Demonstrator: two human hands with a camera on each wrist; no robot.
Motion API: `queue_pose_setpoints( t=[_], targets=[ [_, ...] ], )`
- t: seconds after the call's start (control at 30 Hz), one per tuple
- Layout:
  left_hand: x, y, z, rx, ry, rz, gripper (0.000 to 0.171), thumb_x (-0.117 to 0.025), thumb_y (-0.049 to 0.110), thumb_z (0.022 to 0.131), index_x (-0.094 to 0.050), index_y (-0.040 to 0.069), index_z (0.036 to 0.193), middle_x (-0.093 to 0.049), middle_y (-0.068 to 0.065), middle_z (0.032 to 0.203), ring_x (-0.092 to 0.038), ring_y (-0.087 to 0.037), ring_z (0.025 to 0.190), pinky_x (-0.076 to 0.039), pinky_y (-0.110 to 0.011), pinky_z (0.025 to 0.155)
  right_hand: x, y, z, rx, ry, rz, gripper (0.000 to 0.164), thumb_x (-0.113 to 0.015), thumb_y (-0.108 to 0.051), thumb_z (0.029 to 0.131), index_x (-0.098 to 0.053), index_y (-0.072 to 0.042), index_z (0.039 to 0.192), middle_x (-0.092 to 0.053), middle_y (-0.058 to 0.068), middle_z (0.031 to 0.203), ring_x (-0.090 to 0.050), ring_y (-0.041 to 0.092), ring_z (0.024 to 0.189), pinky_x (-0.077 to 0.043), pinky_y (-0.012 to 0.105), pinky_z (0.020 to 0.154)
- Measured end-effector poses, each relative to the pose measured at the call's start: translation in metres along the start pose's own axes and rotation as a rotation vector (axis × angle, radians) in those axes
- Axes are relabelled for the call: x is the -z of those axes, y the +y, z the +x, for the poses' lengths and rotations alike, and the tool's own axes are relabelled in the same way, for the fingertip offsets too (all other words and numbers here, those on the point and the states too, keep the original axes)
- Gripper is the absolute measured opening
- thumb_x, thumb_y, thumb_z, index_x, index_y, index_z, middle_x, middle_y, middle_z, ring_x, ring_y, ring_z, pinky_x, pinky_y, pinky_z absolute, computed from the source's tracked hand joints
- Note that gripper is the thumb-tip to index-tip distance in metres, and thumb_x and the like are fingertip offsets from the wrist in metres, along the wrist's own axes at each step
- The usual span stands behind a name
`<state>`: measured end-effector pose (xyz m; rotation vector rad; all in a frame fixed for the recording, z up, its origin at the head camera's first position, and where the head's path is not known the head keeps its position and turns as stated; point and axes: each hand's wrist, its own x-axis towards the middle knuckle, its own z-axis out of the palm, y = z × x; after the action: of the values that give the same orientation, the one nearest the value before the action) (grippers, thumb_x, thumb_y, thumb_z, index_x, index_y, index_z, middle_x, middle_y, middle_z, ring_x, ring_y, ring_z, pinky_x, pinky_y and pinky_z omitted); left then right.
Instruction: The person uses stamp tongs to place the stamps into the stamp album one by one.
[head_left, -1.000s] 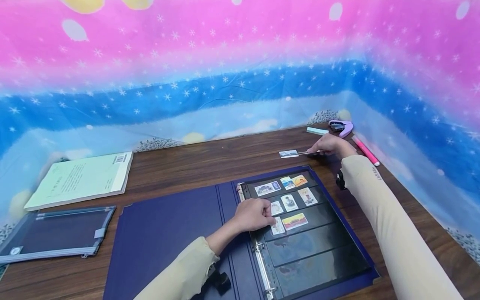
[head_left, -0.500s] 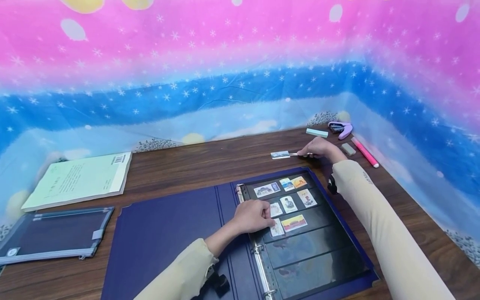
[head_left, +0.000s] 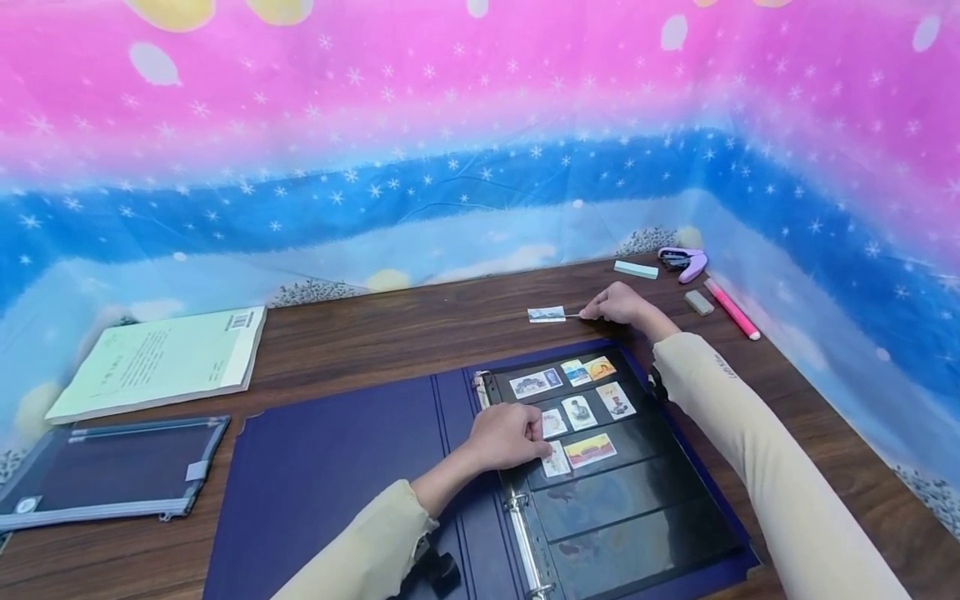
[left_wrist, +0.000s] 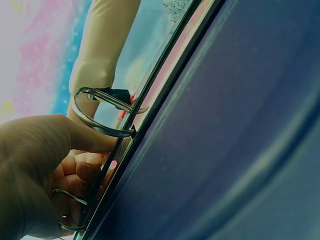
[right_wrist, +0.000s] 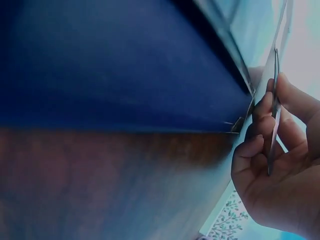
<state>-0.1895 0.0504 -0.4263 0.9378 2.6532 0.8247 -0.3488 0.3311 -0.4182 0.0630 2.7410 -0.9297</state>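
Note:
My right hand (head_left: pixel 621 305) holds metal tweezers (right_wrist: pixel 275 112). At their tips is a small grey-blue stamp (head_left: pixel 546 314), beyond the top edge of the dark blue ring binder (head_left: pixel 352 454). The binder lies open at a black stock page (head_left: pixel 637 492) with several stamps in its upper three rows. My left hand (head_left: pixel 506 436) rests on that page beside the metal rings (left_wrist: pixel 102 112), fingers bent. Its fingertips are at the left stamp (head_left: pixel 557 460) of the third row, partly covering it. Whether they pinch the pocket strip is hidden.
At the left lie a pale green book (head_left: pixel 161 362) and a zipped mesh pouch (head_left: pixel 120 467). To the right are a light green strip (head_left: pixel 636 269), a lilac stapler (head_left: pixel 686 262), an eraser (head_left: pixel 698 302) and a pink marker (head_left: pixel 732 309). A printed cloth (head_left: pixel 450 167) encloses the table's back.
My right hand has moved left along the table with the tweezers and the stamp, uncovering the eraser. My left hand has stayed on the page.

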Motion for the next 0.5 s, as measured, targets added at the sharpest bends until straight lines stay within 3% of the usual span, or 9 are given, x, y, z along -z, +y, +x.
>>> queue_pose_setpoints(
  t=[0.13, 0.3, 0.5],
  targets=[
    [-0.002, 0.001, 0.0, -0.011, 0.001, -0.002, 0.025, -0.071, 0.032, 0.078, -0.056, 0.02, 0.062, -0.049, 0.013, 0.055, -0.04, -0.003, 0.05, -0.031, -0.019, 0.053, 0.002, 0.001, -0.009, -0.001, 0.01, 0.015, 0.032, -0.062, -0.028, 0.088, -0.069, -0.004, 0.109, -0.064, 0.018, 0.118, -0.06, 0.028, 0.102, -0.048, 0.036, 0.083],
    [-0.002, 0.002, 0.0, -0.019, 0.012, -0.01, 0.024, -0.072, 0.031, 0.076, -0.056, 0.019, 0.062, -0.048, 0.014, 0.055, -0.041, -0.003, 0.051, -0.031, -0.02, 0.053, 0.01, -0.002, -0.024, 0.015, 0.04, 0.078, 0.035, -0.061, -0.029, 0.089, -0.067, -0.003, 0.112, -0.059, 0.02, 0.126, -0.05, 0.034, 0.121, -0.04, 0.048, 0.099],
    [0.0, 0.0, 0.001, -0.032, 0.013, -0.035, 0.023, -0.072, 0.029, 0.076, -0.057, 0.018, 0.063, -0.048, 0.013, 0.055, -0.04, -0.004, 0.05, -0.03, -0.02, 0.05, 0.022, -0.009, -0.057, 0.081, 0.059, 0.06, 0.035, -0.062, -0.032, 0.088, -0.068, -0.005, 0.11, -0.064, 0.017, 0.12, -0.055, 0.031, 0.116, -0.043, 0.046, 0.095]
  ],
)
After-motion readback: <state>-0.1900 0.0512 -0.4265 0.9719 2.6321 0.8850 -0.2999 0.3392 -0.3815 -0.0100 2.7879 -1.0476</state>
